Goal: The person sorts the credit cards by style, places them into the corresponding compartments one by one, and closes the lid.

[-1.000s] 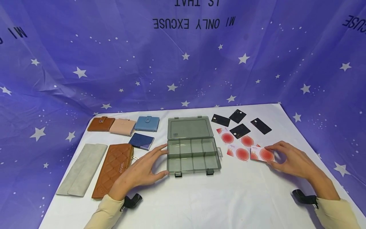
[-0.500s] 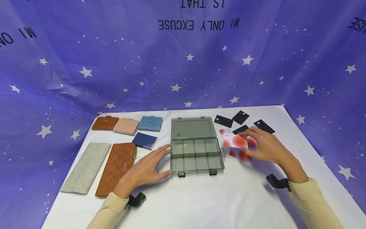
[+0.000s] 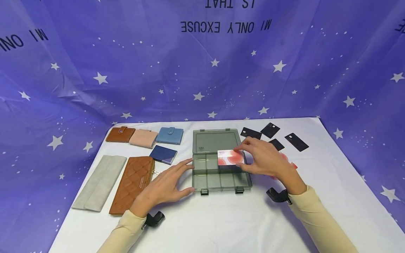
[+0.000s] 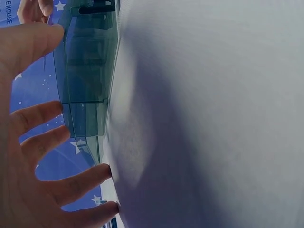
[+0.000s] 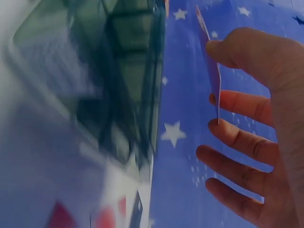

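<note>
A card with red circles on white [image 3: 226, 157] is pinched by its right edge between the thumb and fingers of my right hand [image 3: 264, 158]. It is held above the back row of a see-through grey-green compartment box [image 3: 213, 181], whose lid lies open toward the back. The right wrist view shows the card [image 5: 212, 71] edge-on, apart from the box. My left hand [image 3: 166, 184] is spread at the box's left side, thumb and fingertips right at its wall. In the left wrist view the fingers [image 4: 40, 111] are extended and spread along the box.
Several black cards [image 3: 296, 141] lie at the back right, with more red-and-white cards partly hidden under my right arm. To the left lie brown [image 3: 121, 134], pink [image 3: 143, 137] and blue [image 3: 169, 135] small wallets, a navy card holder [image 3: 163, 154], a quilted brown wallet [image 3: 133, 184] and a grey one [image 3: 100, 183].
My right hand has lifted the red-and-white card from the right of the table and carried it left over the box. My left hand has stayed at the box's left side.
</note>
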A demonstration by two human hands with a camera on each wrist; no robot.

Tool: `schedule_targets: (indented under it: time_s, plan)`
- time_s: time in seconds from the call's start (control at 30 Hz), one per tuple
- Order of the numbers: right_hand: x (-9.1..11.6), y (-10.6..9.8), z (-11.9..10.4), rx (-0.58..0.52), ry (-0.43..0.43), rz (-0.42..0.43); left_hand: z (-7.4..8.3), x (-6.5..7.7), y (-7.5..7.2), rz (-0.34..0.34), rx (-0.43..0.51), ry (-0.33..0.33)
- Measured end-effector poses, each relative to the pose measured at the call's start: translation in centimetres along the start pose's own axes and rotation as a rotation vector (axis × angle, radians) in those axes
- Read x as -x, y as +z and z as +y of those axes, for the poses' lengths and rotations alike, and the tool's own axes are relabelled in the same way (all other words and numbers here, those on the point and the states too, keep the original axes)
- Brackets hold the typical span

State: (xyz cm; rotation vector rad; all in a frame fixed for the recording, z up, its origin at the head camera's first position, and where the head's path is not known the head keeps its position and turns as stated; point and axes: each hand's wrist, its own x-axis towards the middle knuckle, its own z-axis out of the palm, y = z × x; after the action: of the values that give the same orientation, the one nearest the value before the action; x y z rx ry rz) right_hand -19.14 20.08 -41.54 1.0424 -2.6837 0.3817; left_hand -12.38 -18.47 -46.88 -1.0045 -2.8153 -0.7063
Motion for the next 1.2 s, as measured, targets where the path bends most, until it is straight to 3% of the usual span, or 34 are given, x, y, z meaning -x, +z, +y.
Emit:
schedule_targets:
  time_s: [0.5, 0.67, 0.97, 1.2]
  plan:
    - [-3.1, 4.0, -4.5, 0.034, -0.032, 0.03, -0.1, -0.1, 0.0, 0.023, 0.009, 0.025]
    - [-3.4, 5.0, -5.0, 0.037, -0.069, 0.074, -0.1, -0.2, 0.1, -0.001, 0.025, 0.008]
    - [-3.7, 6.1, -5.5, -0.017, -0.102, 0.046, 0.0, -0.1, 0.1, 0.01, 0.018, 0.018]
    - [-3.7, 6.5, -5.7, -0.005, -0.122, 0.004, 0.1, -0.2, 0.1, -0.016, 0.015, -0.014]
